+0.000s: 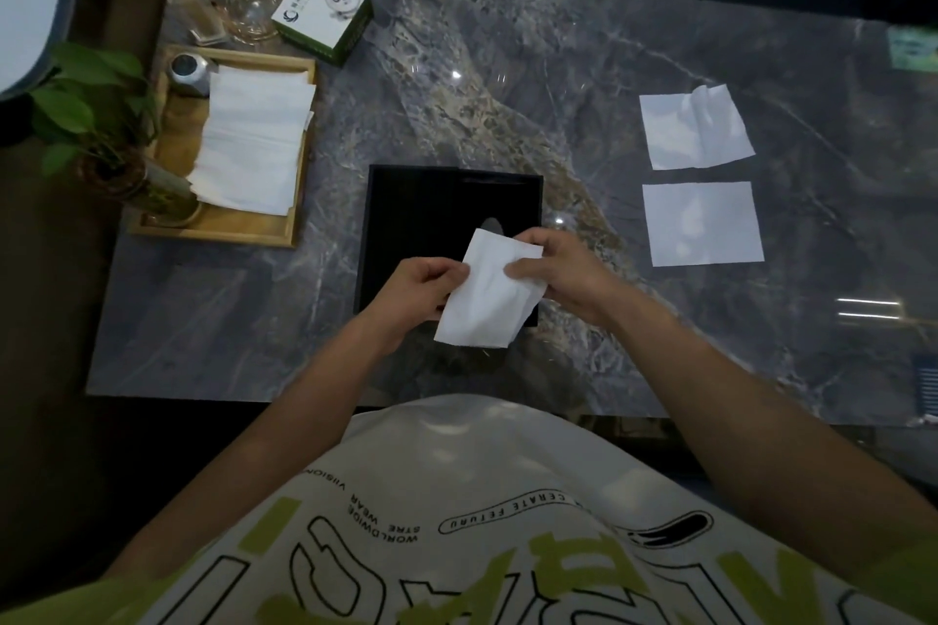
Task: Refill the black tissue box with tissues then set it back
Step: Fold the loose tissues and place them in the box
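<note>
Closest in, a single tissue (487, 305) is held up over the near half of the black tissue box (431, 208). I'd square it up and keep it flat before lowering it in, not wad it, so the sheets stack neatly. The left hand (421, 284) pinches its left edge and the right hand (553, 269) pinches the upper right corner, with both forearms angling in from the near side. The box sits mid-table on the marble tabletop (583, 81). Further out, two loose tissues (703, 223) lie flat on the right, and the tissue stack (254, 142) waits in the wooden tray (228, 231) at far left.
</note>
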Available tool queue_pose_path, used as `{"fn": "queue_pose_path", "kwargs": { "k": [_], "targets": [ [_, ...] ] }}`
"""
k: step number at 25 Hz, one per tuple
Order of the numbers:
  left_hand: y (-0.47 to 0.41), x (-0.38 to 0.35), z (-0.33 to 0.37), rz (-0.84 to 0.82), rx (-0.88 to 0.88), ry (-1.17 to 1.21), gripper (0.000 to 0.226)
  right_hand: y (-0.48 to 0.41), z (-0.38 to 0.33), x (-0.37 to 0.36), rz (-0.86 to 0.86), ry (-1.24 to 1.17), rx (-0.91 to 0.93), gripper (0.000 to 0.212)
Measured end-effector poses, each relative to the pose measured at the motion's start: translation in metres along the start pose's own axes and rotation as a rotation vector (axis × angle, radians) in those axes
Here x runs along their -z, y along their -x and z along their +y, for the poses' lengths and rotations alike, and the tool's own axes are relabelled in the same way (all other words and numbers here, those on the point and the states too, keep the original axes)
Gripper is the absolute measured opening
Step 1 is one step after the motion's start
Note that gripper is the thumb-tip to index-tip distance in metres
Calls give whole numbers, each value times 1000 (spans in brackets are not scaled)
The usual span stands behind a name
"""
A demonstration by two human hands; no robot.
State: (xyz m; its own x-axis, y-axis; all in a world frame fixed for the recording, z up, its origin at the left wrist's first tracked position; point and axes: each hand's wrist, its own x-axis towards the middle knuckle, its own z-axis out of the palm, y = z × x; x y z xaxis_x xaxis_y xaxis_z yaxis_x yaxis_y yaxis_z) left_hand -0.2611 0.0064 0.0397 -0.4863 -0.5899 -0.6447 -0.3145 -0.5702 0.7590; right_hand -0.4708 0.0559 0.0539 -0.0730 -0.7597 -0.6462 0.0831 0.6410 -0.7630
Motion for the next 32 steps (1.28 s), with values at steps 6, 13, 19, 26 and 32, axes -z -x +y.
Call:
{"fn": "queue_pose_path", "kwargs": {
  "k": [6, 13, 19, 26, 32],
  "targets": [
    [-6, -10, 0, 102, 21, 160, 7, 7, 11, 1, -23, -217, -116, 33],
    [-9, -25, 3, 268, -1, -57, 22, 7, 20, 0, 167, -68, -102, 33],
    [-22, -39, 11, 404, -166, -439, 9, -11, 9, 0, 301, 382, 5, 15],
    [-36, -43, 19, 319, -123, -652, 37, -17, 9, -2, 341, 657, 236, 41],
    [-46, -50, 25, 171, -156, -792, 36, -23, 3, -5, 310, 789, 233, 38]
  ]
}}
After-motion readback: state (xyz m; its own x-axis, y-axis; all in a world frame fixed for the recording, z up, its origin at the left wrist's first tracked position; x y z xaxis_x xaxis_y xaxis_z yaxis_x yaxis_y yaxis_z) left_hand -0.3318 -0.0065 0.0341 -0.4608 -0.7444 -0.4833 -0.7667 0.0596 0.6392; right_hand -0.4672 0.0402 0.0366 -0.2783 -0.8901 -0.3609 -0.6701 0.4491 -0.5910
